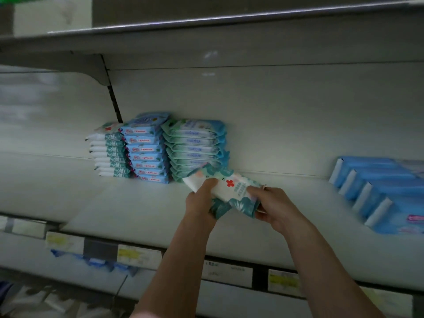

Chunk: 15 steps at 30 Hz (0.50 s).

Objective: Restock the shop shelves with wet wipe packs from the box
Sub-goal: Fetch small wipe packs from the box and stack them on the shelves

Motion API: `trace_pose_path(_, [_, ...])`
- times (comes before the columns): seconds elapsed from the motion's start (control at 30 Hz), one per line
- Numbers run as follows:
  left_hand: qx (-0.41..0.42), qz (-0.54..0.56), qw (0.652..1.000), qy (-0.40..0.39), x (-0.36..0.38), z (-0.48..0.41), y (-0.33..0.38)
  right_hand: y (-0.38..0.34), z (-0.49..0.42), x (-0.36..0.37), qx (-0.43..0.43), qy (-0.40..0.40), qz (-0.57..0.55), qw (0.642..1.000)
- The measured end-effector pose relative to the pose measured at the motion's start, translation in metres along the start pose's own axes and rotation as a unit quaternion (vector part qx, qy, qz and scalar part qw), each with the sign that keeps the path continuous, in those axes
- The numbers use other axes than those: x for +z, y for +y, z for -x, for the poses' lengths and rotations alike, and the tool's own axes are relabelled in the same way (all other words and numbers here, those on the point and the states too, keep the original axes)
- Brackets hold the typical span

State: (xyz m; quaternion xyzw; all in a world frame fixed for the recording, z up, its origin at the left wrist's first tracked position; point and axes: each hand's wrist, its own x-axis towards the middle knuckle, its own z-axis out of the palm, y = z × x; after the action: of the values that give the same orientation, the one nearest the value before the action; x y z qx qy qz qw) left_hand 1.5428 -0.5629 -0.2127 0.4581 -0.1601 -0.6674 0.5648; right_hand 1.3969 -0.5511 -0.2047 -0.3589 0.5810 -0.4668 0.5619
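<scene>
The left hand point(202, 198) and right hand point(273, 207) each curl round one bundle of wet wipe packs point(231, 191), at least two, held just above the shelf point(137, 203). The bundle hides the foot of the rightmost of three stacks point(195, 148) against the back wall. Four larger blue packs point(378, 191) lie well apart to the right.
</scene>
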Motion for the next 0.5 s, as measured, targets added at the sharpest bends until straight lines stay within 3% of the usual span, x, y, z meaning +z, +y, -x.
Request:
trace_pose_path(0.13, [-0.001, 0.000, 0.998, 0.058, -0.003, -0.003, -0.003, -0.011, -0.023, -0.021, -0.002, 0.054, -0.004, 0.999])
trace_pose_path(0.5, [0.001, -0.008, 0.999, 0.050, -0.009, -0.004, -0.001, -0.018, -0.104, -0.032, 0.003, 0.093, 0.165, 0.982])
